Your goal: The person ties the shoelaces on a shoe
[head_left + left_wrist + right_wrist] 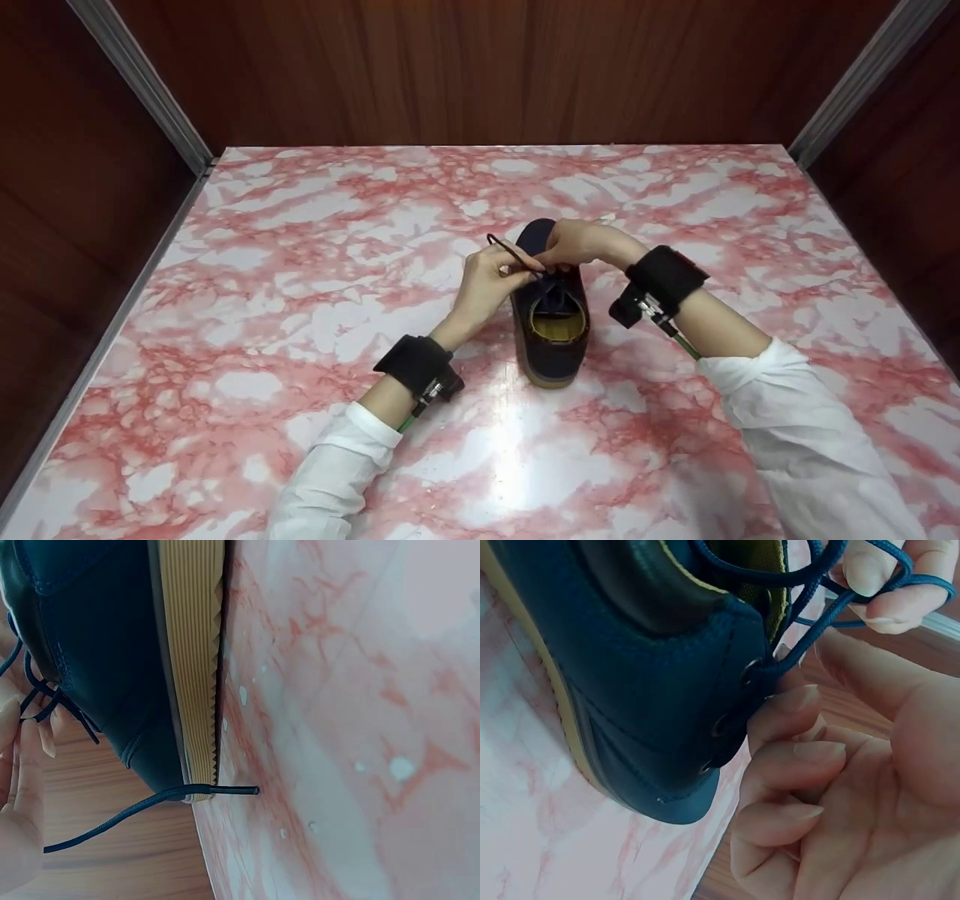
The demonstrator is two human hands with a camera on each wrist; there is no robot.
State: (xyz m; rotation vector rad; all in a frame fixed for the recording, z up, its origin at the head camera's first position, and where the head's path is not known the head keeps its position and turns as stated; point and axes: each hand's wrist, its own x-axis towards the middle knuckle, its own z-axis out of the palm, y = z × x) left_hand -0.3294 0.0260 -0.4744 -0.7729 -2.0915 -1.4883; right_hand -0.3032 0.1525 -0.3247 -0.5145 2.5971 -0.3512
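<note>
A dark blue shoe (553, 366) with a tan ribbed sole (193, 652) stands upright on the table, its toe pointing away from me. My left hand (486, 279) pinches the dark blue shoelace (810, 641) above the tongue, between thumb and fingers. A free lace end (127, 819) trails from that hand past the toe side. At the eyelets, my right hand (591, 241) has its fingers curled against the shoe's upper, thumb and forefinger at the lace; their tips are partly hidden behind it. Both hands' fingertips are close together.
The table (300, 225) has a red and white marbled top. Dark wood panels (487, 67) rise behind it and at both sides, with metal strips (142, 82) at the corners. Black straps (667, 281) with small cameras sit on both wrists.
</note>
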